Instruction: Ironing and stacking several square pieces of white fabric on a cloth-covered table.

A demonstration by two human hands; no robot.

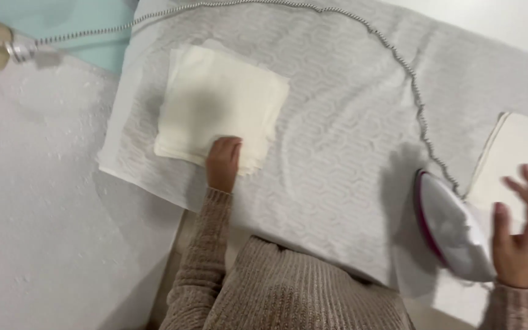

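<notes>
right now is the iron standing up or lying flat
Standing up: the iron rests on its heel, soleplate off the cloth, beside the open right hand.

Beige-brown ribbed knit sweater, long sleeves — snug cuffs at both wrists, bare hands, no rings visible

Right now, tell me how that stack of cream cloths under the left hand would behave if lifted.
The stack of cloths would probably be floppy: thin folded layers show at its edges. It looks light for its size. Lifted by one corner, the layers would likely slide apart, since only the left hand rests on them.
</notes>
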